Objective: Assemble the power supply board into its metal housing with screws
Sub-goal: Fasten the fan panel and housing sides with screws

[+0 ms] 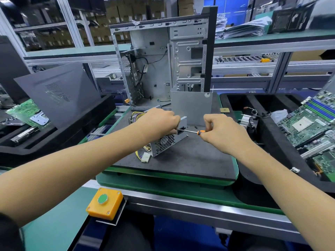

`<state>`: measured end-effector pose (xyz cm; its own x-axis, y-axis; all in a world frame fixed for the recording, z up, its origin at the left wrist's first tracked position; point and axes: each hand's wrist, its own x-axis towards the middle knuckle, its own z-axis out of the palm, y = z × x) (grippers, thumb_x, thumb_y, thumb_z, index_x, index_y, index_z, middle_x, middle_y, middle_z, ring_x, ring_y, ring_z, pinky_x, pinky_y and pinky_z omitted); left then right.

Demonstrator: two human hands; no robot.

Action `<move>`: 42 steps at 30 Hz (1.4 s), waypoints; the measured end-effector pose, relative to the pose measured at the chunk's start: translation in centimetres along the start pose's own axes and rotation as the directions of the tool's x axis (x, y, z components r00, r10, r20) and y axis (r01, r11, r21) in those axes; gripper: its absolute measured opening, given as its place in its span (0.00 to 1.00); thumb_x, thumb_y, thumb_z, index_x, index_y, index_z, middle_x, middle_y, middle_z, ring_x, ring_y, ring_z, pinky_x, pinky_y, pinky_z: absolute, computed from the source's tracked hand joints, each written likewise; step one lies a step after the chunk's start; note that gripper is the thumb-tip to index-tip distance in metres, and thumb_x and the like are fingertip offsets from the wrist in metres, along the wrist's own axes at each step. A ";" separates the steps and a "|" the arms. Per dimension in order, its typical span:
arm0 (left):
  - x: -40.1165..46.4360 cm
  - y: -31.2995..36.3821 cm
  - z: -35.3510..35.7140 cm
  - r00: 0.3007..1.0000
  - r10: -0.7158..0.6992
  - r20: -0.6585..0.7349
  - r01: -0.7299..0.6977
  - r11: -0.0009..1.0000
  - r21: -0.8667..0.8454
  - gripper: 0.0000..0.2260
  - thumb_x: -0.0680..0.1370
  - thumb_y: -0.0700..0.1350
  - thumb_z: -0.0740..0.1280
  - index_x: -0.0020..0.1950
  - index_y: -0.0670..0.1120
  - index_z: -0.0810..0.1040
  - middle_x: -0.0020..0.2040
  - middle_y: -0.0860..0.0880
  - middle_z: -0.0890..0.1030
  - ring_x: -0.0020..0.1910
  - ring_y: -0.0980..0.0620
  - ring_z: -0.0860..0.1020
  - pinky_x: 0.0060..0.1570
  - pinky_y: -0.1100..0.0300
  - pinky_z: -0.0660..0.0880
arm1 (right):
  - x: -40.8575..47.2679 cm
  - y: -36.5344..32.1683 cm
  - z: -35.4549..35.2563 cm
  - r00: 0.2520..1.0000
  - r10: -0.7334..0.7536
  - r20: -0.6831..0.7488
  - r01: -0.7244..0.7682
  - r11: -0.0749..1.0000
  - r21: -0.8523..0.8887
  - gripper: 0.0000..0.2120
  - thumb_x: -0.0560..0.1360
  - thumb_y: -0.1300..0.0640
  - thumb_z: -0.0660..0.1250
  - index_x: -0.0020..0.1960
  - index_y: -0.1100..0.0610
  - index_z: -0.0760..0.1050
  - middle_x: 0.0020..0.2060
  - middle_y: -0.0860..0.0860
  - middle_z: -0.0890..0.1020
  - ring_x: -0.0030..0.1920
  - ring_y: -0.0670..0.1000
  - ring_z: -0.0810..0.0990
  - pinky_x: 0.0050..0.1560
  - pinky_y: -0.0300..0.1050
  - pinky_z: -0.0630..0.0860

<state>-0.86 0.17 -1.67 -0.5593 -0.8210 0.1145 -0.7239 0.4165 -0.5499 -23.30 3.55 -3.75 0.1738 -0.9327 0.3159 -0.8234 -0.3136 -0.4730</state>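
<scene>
Left hand (159,120) grips housing (167,140); right hand (220,131) pinches screwdriver (194,131).

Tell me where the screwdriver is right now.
Head view, centre: the screwdriver lies level between both hands, handle in the right hand, tip at the power supply housing.

Bright even overhead light, soft shadows, wide-angle edge warping.

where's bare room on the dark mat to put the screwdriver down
Free: the near stretch of the dark mat, between the power supply housing and the mat's front edge. Crowded: beside the white connector, and behind the right hand where loose screws lie.
</scene>
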 end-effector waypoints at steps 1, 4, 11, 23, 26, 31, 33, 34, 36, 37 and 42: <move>0.1 0.0 0.0 1.000 0.008 0.010 -0.008 1.000 0.019 0.16 0.84 0.60 0.61 0.59 0.49 0.74 0.56 0.48 0.80 0.51 0.42 0.82 0.36 0.54 0.64 | -0.1 -0.1 0.0 1.000 -0.026 -0.017 0.025 0.999 -0.032 0.16 0.74 0.50 0.70 0.36 0.52 0.65 0.37 0.46 0.80 0.42 0.53 0.76 0.35 0.45 0.64; 0.2 0.1 -0.2 0.999 0.039 0.018 -0.041 0.994 0.099 0.17 0.84 0.60 0.59 0.60 0.48 0.73 0.56 0.48 0.80 0.51 0.42 0.83 0.38 0.53 0.63 | -0.2 -0.6 -0.2 0.990 -0.129 -0.063 0.117 0.979 -0.168 0.15 0.73 0.51 0.68 0.37 0.52 0.63 0.35 0.47 0.77 0.38 0.52 0.72 0.32 0.45 0.60; 0.4 0.2 -1.2 0.994 0.101 0.036 -0.106 0.978 0.182 0.10 0.86 0.50 0.60 0.59 0.44 0.71 0.52 0.46 0.80 0.46 0.41 0.83 0.35 0.51 0.63 | 0.1 -1.4 -0.8 0.958 -0.268 -0.105 0.211 0.902 -0.376 0.17 0.72 0.52 0.68 0.36 0.50 0.58 0.29 0.47 0.69 0.37 0.59 0.74 0.30 0.43 0.54; 0.5 0.1 -2.1 0.992 0.085 0.095 -0.100 0.981 0.168 0.06 0.86 0.45 0.60 0.59 0.42 0.71 0.51 0.45 0.81 0.48 0.40 0.82 0.36 0.51 0.69 | 0.2 -1.0 -0.5 0.951 -0.285 -0.119 0.228 0.908 -0.352 0.14 0.72 0.52 0.68 0.39 0.51 0.62 0.32 0.49 0.74 0.39 0.59 0.76 0.31 0.44 0.57; 0.8 0.3 -2.0 0.993 0.085 0.084 -0.100 0.977 0.187 0.05 0.85 0.43 0.60 0.58 0.43 0.72 0.51 0.45 0.82 0.47 0.40 0.83 0.36 0.51 0.69 | 0.0 -1.2 -0.6 0.949 -0.292 -0.121 0.232 0.903 -0.361 0.13 0.72 0.52 0.68 0.39 0.51 0.62 0.32 0.49 0.74 0.39 0.59 0.76 0.31 0.44 0.58; 0.9 0.3 -1.9 0.990 0.100 0.097 -0.117 0.976 0.185 0.07 0.84 0.46 0.61 0.58 0.44 0.75 0.51 0.45 0.82 0.47 0.40 0.83 0.35 0.53 0.68 | 0.0 -1.7 -0.7 0.947 -0.295 -0.126 0.229 0.896 -0.381 0.13 0.73 0.50 0.67 0.40 0.51 0.62 0.31 0.49 0.71 0.39 0.60 0.76 0.32 0.45 0.59; 0.9 0.1 -2.0 0.990 0.098 0.100 -0.112 0.982 0.153 0.08 0.83 0.46 0.62 0.59 0.44 0.75 0.52 0.45 0.82 0.48 0.40 0.83 0.36 0.53 0.69 | 0.0 -1.7 -0.6 0.947 -0.298 -0.116 0.231 0.890 -0.394 0.14 0.73 0.51 0.66 0.39 0.50 0.60 0.31 0.48 0.70 0.39 0.60 0.76 0.31 0.44 0.58; 0.9 0.0 -2.0 0.991 0.090 0.098 -0.103 0.985 0.140 0.08 0.83 0.47 0.62 0.59 0.45 0.75 0.53 0.45 0.82 0.48 0.39 0.83 0.36 0.52 0.69 | 0.0 -1.6 -0.6 0.947 -0.301 -0.114 0.235 0.888 -0.394 0.15 0.73 0.51 0.66 0.38 0.50 0.60 0.30 0.48 0.70 0.39 0.60 0.76 0.31 0.44 0.58; 0.8 -0.1 -2.0 0.992 0.085 0.090 -0.098 0.985 0.143 0.09 0.82 0.48 0.62 0.58 0.45 0.76 0.53 0.45 0.82 0.48 0.39 0.83 0.36 0.53 0.69 | 0.1 -1.7 -0.5 0.947 -0.300 -0.114 0.234 0.890 -0.392 0.14 0.73 0.51 0.67 0.39 0.51 0.60 0.30 0.48 0.70 0.39 0.60 0.76 0.31 0.44 0.58; 0.8 -0.2 -2.0 0.992 0.089 0.090 -0.102 0.983 0.152 0.09 0.82 0.48 0.62 0.58 0.46 0.76 0.53 0.45 0.82 0.48 0.39 0.83 0.36 0.53 0.68 | 0.1 -1.8 -0.5 0.948 -0.296 -0.114 0.231 0.890 -0.393 0.14 0.73 0.51 0.67 0.39 0.51 0.61 0.30 0.48 0.70 0.38 0.60 0.76 0.31 0.44 0.59; 0.8 -0.2 -1.8 0.992 0.082 0.095 -0.095 0.986 0.141 0.08 0.82 0.46 0.62 0.58 0.46 0.76 0.53 0.45 0.82 0.47 0.39 0.83 0.36 0.53 0.69 | 0.1 -1.8 -0.6 0.935 -0.329 -0.135 0.244 0.870 -0.428 0.14 0.70 0.54 0.68 0.38 0.51 0.61 0.27 0.46 0.65 0.34 0.58 0.70 0.30 0.42 0.53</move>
<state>-1.90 0.18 0.01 -0.5755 -0.8177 -0.0101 -0.6038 0.4332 -0.6692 -22.10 4.14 -2.37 0.3601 -0.7446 0.5621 -0.9054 -0.4243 0.0180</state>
